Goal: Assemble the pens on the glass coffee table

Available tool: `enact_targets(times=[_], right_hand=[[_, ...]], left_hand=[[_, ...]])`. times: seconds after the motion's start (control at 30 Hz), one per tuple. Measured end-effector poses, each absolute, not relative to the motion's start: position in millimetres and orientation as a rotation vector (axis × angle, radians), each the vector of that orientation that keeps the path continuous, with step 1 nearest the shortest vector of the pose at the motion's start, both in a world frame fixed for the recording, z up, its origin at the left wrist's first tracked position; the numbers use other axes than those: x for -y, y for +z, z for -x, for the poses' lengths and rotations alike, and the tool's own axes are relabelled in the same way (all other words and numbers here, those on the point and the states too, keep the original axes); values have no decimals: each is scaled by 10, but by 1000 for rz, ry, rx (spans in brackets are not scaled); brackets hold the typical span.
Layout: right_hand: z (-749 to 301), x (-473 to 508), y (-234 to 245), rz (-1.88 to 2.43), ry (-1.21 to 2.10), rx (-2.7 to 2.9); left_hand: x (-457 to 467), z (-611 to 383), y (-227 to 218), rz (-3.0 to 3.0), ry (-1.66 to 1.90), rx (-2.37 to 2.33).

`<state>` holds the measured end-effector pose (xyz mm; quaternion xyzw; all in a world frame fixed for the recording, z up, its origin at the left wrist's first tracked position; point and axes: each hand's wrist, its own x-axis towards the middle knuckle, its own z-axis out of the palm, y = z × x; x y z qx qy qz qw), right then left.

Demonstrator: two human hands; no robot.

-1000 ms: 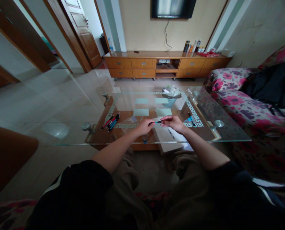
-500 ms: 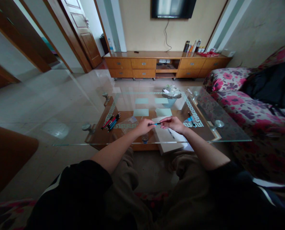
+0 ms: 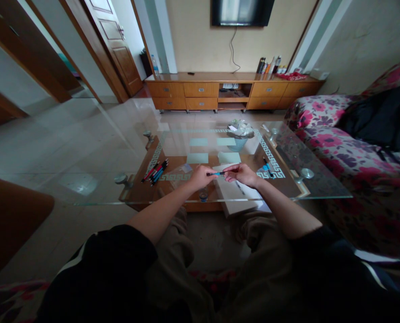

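Over the glass table (image 3: 95,188), the left hand (image 3: 201,176) and right hand (image 3: 242,173) each pinch an end of a slim black pen (image 3: 216,173) with a blue grip, held level between them.

Two hands (image 3: 203,178), one held pen (image 3: 216,173)

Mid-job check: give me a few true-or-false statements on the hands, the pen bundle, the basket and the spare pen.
1. The left hand and right hand hold one pen between them. True.
2. The pen bundle lies right of the hands. False: it lies to their left, on the glass table.
3. The basket is empty. False: it holds crumpled white material.
4. A spare pen lies right of the right hand. True.
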<state>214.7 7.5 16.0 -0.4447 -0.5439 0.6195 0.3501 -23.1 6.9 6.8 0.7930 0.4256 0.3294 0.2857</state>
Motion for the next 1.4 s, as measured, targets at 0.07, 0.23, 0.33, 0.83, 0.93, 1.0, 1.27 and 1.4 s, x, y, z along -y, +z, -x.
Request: enact_targets(times=[0.07, 0.23, 0.33, 0.83, 0.93, 1.0, 1.27, 1.4], right_hand=[[-2151, -87, 140, 1145, 1595, 1429], [-2156, -105, 126, 1154, 1538, 1508], [-2124, -93, 142, 1168, 1460, 1597], [-2780, -361, 82, 1662, 573, 1494], [-2953, -369, 3, 1874, 342, 1693], [-2992, -364, -32, 1955, 303, 1776], [-2972, -432, -156, 1931, 324, 1912], [-2994, -451, -187, 1915, 307, 1903]], left_hand=[[-71, 233, 75, -2129, 889, -1132], [-95, 224, 35, -2117, 827, -1124], [-109, 197, -36, -2099, 771, -1072], [-132, 197, 4, -2035, 883, -1082], [-133, 217, 6, -2080, 848, -1128], [-129, 215, 9, -2104, 823, -1148], [-120, 188, 31, -2123, 785, -1171], [-121, 194, 26, -2117, 786, -1180]])
